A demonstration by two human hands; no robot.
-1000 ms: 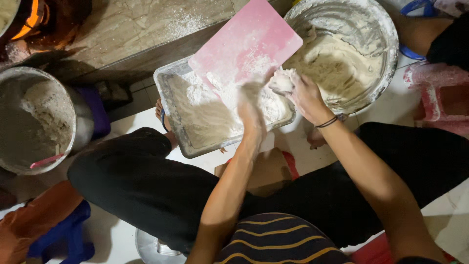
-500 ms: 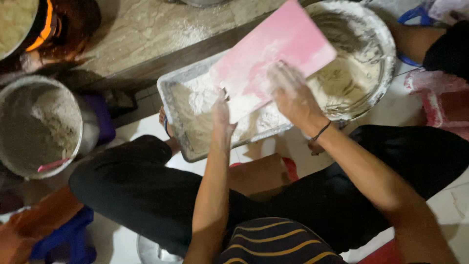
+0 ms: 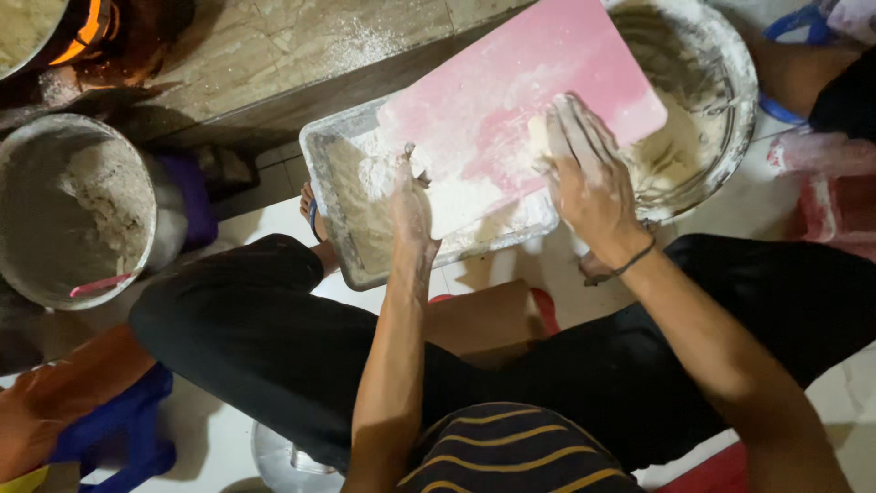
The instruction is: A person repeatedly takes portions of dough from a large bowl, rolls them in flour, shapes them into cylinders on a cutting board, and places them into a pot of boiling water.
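Note:
A pink cutting board (image 3: 520, 100), dusted with flour, lies tilted across a rectangular metal tray (image 3: 321, 196) of flour. My left hand (image 3: 409, 196) rests at the board's lower left edge with its fingers pinched in the flour pile. My right hand (image 3: 584, 178) presses flat, fingers spread, on a piece of pale dough (image 3: 540, 137) on the board. Behind the board sits a large round metal bowl (image 3: 730, 110) with sticky dough inside. Both hands are coated in flour.
A grey pot (image 3: 64, 205) with batter residue and a pink utensil stands at the left. A fire glows in the top left corner (image 3: 78, 32). Another person's leg and blue sandal (image 3: 794, 64) are at top right. My black-trousered knees spread below the tray.
My right hand has moved from the bowl's edge onto the pink board and now presses dough there. My left hand has slid up to the flour pile at the board's edge.

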